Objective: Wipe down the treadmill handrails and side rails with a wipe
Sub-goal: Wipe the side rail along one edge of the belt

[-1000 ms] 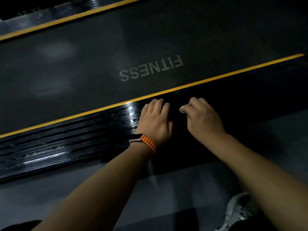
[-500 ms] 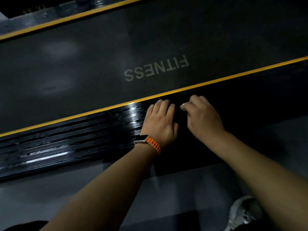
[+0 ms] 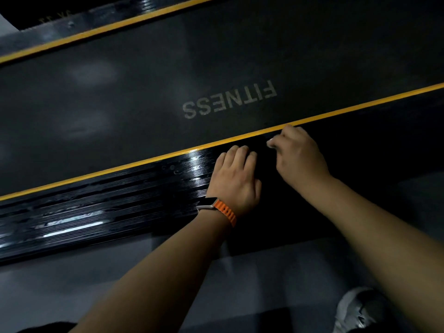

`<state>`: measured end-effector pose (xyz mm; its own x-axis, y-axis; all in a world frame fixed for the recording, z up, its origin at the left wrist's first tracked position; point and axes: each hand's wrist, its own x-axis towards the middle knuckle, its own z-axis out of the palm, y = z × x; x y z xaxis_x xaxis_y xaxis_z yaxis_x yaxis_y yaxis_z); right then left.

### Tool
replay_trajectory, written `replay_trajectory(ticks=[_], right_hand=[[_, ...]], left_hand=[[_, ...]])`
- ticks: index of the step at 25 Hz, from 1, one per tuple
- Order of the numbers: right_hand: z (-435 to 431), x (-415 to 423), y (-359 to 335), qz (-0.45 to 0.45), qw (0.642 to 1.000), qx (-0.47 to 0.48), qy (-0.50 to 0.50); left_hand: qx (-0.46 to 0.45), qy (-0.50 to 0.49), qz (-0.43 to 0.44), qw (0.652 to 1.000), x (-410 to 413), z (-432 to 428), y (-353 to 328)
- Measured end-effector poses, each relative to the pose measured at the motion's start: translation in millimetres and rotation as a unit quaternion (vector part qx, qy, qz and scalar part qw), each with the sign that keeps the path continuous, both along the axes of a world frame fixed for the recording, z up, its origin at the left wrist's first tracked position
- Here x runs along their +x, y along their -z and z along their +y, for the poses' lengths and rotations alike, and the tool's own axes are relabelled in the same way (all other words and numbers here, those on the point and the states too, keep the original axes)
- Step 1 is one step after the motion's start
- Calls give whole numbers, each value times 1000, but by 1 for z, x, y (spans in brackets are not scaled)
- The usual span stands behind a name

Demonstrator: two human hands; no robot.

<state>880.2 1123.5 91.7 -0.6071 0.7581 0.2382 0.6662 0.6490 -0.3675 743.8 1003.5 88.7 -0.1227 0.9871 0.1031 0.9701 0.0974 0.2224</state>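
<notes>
Frankly, much is lost in shadow: the black rail [image 3: 120,200] goes dark under and right of my hands. My left hand [image 3: 234,179] lies flat on it, fingers straight, holding nothing. My right hand [image 3: 300,159], beside the yellow stripe [image 3: 144,162], is curled around the wipe [image 3: 271,143], of which only a small white corner shows. A shoe [image 3: 355,308] is cut off at the bottom edge.

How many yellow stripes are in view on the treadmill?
2. One yellow stripe crosses the top, past the belt; the other edges the near side rail by the left hand and right hand. More may lie off-frame.
</notes>
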Motion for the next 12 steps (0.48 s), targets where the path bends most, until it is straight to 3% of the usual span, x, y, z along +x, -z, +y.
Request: replay_trajectory(ticks=[2, 5, 9, 12], right_hand=[[1, -1, 2, -17, 999, 12, -44], [10, -2, -1, -7, 1000, 0, 10], [7, -6, -3, -32, 998, 18, -59], [14, -14, -5, -25, 1000, 7, 0]], left_hand=[[1, 1, -2, 1000, 1, 0, 0], [3, 3, -1, 1000, 0, 0, 0], [6, 2, -1, 1000, 1, 0, 1], [3, 2, 2, 1000, 0, 0, 1]])
